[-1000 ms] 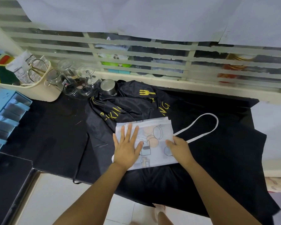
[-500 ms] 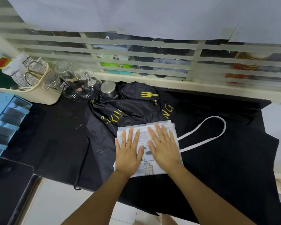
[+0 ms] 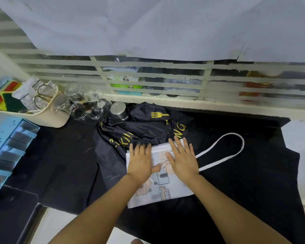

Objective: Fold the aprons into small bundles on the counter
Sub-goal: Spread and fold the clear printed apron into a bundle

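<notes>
A white printed apron (image 3: 163, 190), folded into a rectangle, lies in the middle of the black counter (image 3: 60, 166). Its white neck strap (image 3: 236, 152) loops out to the right. My left hand (image 3: 141, 162) lies flat on the upper left part of the fold, fingers straight. My right hand (image 3: 182, 158) lies flat on the upper right part, fingertips reaching the fold's far edge. Behind the fold sits a crumpled black apron (image 3: 144, 127) with yellow lettering and a fork print.
Several glasses (image 3: 84, 103) and a steel cup (image 3: 119, 110) stand at the back left beside a cream basket (image 3: 48, 118) of scissors and tubes. A blue rack (image 3: 9, 147) sits at the left. A louvred window (image 3: 165, 80) runs behind. Black cloth (image 3: 253, 191) covers the right side.
My right hand went from the fold's right edge onto its top and lies flat. Both hands have slid away from me toward the fold's far edge.
</notes>
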A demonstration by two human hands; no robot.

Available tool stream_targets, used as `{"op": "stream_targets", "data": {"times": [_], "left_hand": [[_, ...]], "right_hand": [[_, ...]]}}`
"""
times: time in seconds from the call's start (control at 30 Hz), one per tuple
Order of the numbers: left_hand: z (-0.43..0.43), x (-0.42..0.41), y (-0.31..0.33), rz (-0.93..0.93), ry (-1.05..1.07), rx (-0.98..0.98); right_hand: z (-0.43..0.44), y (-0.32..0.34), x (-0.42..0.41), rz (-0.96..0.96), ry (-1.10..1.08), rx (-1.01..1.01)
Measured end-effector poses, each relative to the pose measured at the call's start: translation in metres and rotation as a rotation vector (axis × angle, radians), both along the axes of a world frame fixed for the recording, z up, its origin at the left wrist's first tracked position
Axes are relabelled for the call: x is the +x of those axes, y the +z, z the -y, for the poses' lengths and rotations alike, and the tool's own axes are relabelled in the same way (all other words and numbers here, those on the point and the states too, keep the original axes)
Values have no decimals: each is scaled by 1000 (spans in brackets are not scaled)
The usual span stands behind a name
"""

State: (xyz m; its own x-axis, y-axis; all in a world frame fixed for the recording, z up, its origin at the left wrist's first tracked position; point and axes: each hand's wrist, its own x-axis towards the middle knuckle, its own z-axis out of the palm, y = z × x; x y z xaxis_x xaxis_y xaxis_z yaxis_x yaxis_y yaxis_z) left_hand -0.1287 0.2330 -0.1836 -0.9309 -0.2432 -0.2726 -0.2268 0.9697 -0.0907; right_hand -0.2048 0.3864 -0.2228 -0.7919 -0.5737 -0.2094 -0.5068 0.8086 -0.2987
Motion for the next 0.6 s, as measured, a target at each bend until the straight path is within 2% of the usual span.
{"op": "stream_targets", "data": {"times": [0.13, 0.2, 0.3, 0.37, 0.43, 0.53, 0.6], "left_hand": [[6, -24, 8, 22, -122, 56], [10, -27, 9, 30, -174, 122], [16, -24, 11, 66, -139, 289], [19, -20, 10, 63, -42, 482], [19, -13, 13, 19, 147, 696], [10, 1, 22, 4, 406, 896], [2, 10, 22, 67, 554, 1024]], "right_hand": [[-7, 16, 2, -4, -3, -33], [-13, 27, 10, 5, -1, -123], [-33, 45, 37, 101, 95, -265], [-47, 56, 62, 228, 208, -274], [-61, 65, 89, 298, 314, -208], [-77, 63, 115, 243, 395, -41], [-85, 52, 121, 116, 385, 11]]}}
